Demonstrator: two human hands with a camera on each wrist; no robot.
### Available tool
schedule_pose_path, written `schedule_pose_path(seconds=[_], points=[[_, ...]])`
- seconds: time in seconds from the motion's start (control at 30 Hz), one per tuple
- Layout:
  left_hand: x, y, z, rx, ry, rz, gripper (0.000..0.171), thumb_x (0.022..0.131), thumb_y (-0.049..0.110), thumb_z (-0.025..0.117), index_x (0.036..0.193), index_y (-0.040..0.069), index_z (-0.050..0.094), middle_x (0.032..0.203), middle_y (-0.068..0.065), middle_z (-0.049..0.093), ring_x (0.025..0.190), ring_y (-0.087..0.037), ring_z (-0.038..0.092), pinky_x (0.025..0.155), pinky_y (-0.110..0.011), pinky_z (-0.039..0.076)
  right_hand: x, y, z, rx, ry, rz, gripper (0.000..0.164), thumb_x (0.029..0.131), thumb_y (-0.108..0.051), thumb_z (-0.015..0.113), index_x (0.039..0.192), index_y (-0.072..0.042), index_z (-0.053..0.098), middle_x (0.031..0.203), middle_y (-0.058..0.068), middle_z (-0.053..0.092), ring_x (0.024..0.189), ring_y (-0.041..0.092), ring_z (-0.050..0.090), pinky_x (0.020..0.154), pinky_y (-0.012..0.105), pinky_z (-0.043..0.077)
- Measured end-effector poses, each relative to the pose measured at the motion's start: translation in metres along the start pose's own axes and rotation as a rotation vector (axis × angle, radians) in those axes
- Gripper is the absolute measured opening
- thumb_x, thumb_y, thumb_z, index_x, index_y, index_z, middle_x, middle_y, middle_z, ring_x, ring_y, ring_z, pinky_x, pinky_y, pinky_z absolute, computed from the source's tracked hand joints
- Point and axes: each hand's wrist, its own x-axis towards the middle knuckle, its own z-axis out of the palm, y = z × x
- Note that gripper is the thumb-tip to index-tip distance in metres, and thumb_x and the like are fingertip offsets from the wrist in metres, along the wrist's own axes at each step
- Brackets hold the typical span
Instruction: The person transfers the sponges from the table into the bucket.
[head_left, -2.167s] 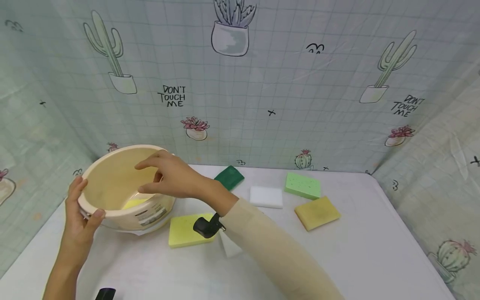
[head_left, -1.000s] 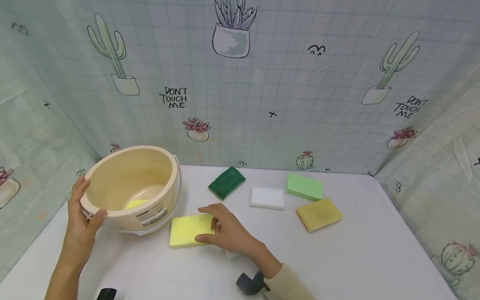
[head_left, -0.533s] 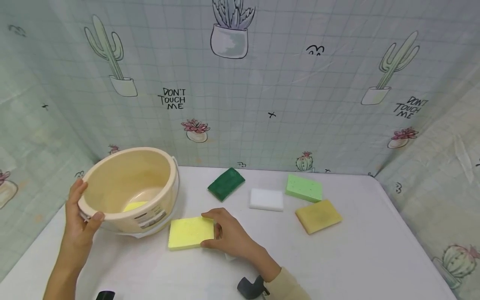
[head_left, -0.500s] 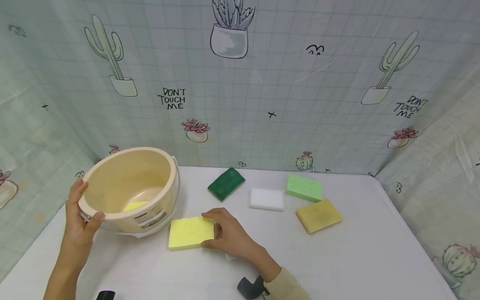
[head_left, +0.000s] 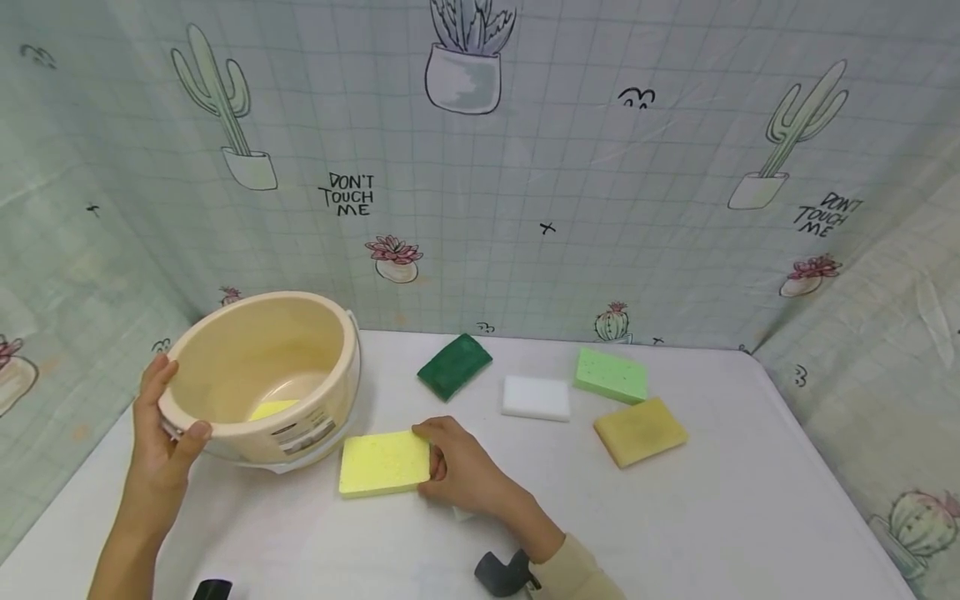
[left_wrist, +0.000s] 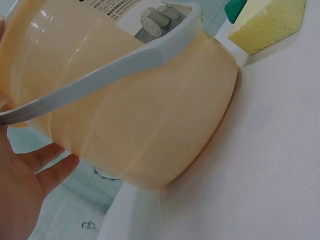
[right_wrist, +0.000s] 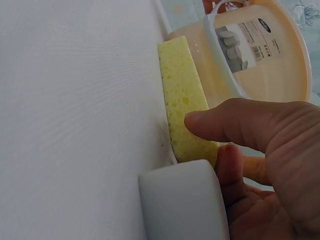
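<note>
A cream bucket (head_left: 217, 367) with a light handle stands at the left, tilted, and my left hand (head_left: 159, 433) grips its rim, thumb in front. Inside the bucket, part of a yellow sponge (head_left: 272, 408) shows at the bottom. To the right of the bucket, a bright yellow sponge (head_left: 384, 463) lies on the table. My right hand (head_left: 468, 471) pinches the right end of that sponge between thumb and fingers; in the right wrist view the thumb presses its side. Close beneath the right hand is a white block (right_wrist: 182, 200), mostly hidden in the head view.
Behind the right hand lie a dark green scouring pad (head_left: 454, 367) and a white sponge (head_left: 536, 398). Farther right are a light green sponge (head_left: 611, 375) and a darker yellow sponge (head_left: 640, 432). A patterned curtain (head_left: 547, 167) hangs behind the white table (head_left: 750, 500).
My right hand has moved from the bucket opening down to the yellow sponge on the table, and its fingers have closed on the sponge's right end. The left hand stays on the rim.
</note>
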Motion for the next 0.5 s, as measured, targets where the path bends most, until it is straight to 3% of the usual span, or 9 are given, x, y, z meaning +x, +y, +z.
schedule_pose_path(seconds=[0.27,0.5], points=[[0.0009,-0.0006,-0.0001,-0.063,-0.010,-0.003,0.069,0.092,0.000,0.051,0.151,0.014,0.018,0.157,-0.002,-0.007,0.144,-0.020,-0.003,0.108,-0.015,0.017,0.0000,0.0037,0.0002,0.034,0.016,-0.009,0.068,0.072,0.000,0.081,0.133,0.001,0.051,0.128,0.010,0.046,0.071,0.000,0.051,0.065,0.016,0.049],[-0.0001,0.0005,-0.0002,0.022,0.010,0.001,0.068,0.093,0.003,0.053,0.151,0.013,0.019,0.157,-0.004,-0.003,0.144,-0.018,-0.005,0.108,-0.014,0.014,-0.0028,0.0057,0.0016,0.095,0.040,-0.036,0.066,0.071,0.000,0.082,0.131,0.001,0.053,0.125,0.009,0.048,0.073,0.001,0.052,0.066,0.017,0.050]])
